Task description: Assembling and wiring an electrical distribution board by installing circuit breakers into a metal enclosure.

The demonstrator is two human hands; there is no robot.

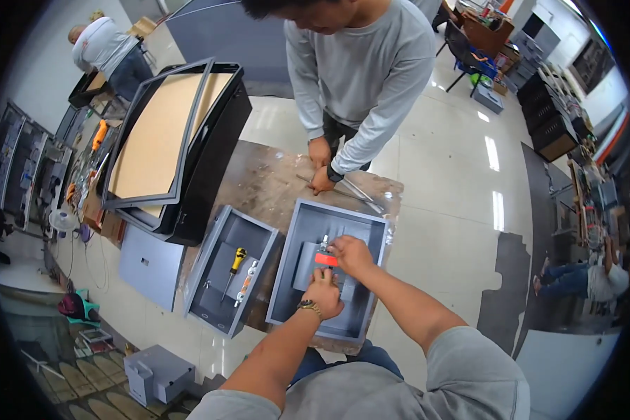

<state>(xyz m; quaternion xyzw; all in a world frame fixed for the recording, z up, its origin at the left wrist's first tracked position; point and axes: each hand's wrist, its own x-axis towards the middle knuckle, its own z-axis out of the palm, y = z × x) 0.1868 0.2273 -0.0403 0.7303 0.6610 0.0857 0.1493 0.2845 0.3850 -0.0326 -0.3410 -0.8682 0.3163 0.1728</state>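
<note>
A grey metal box [278, 297] lies open side up on the worktable in front of me. Inside it, on a raised grey plate [302, 262], sits a small component with a bright orange-red block [325, 259] and metal ends; its exact kind is unclear. My left hand [323, 292], with a watch at the wrist, has its fingers closed at the component's near end. At the far right side of the same component, my right hand [353, 256] pinches with bent fingers. Both hands partly hide the piece.
Left of the box, a second grey tray [215, 306] holds a yellow-black screwdriver [237, 262] and a slim part with orange pieces [246, 285]. A co-worker [360, 63] stands opposite, hands by metal strips [357, 189]. A black cabinet with framed panel [161, 133] stands at far left.
</note>
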